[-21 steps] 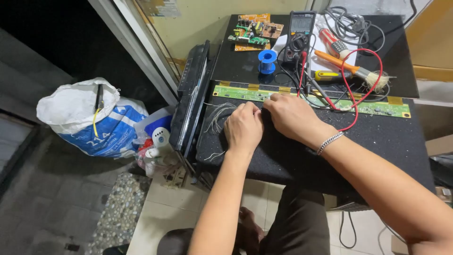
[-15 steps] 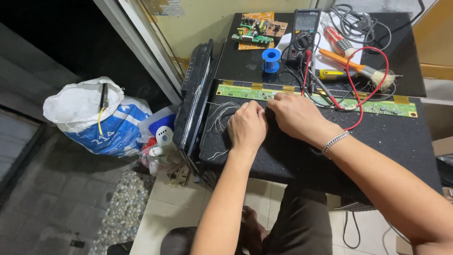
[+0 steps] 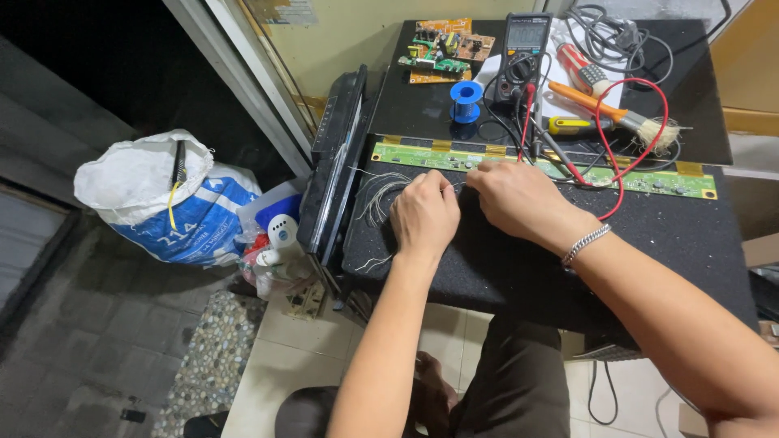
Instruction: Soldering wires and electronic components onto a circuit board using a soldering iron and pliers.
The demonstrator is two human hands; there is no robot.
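Black workbench mat (image 3: 519, 276), both hands — left (image 3: 425, 215), right (image 3: 519, 199) — closed, pinching thin grey wires (image 3: 381, 195), beside long green circuit strip (image 3: 422, 156)

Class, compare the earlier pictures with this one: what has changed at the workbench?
Hardly anything. The left hand and right hand stay close together over the thin wires beside the long green circuit strip; only the camera's view shifted slightly. The multimeter and blue spool are unmoved.

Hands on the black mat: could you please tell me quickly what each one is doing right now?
Left hand: closed, fingers pinching thin wire.
Right hand: curled, fingertips at the same wire; grip cannot be told.
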